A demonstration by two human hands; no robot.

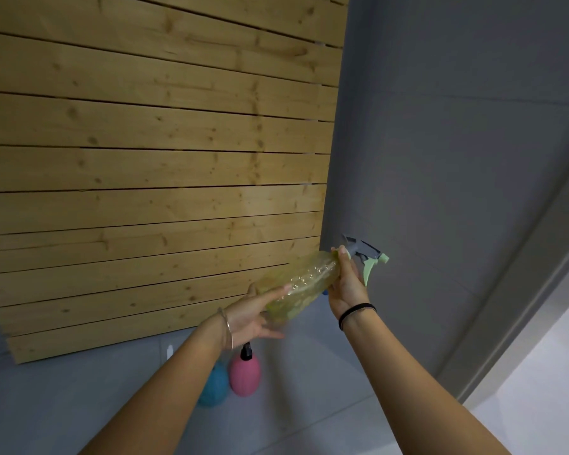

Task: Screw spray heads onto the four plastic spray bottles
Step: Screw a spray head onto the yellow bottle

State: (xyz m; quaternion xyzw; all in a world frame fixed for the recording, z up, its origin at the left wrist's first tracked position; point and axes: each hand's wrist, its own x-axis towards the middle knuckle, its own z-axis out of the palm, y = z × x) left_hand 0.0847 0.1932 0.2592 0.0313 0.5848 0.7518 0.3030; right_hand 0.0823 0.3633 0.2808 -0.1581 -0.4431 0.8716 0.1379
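Note:
A clear yellow-green spray bottle point(301, 279) is held tilted in the air, its neck pointing up and to the right. My left hand point(255, 315) cups its base from below. My right hand point(347, 285) wraps the neck, just under the grey and mint-green spray head point(367, 257) sitting on top. Down on the floor stands a pink bottle point(245, 377) with a black spray head, and beside it a blue bottle point(216, 387) partly hidden behind my left forearm.
A wall of horizontal wooden slats point(151, 165) fills the left and centre. A grey wall point(457, 142) rises on the right, with a grey skirting strip point(519, 310) running diagonally. The floor point(326, 389) is grey tile.

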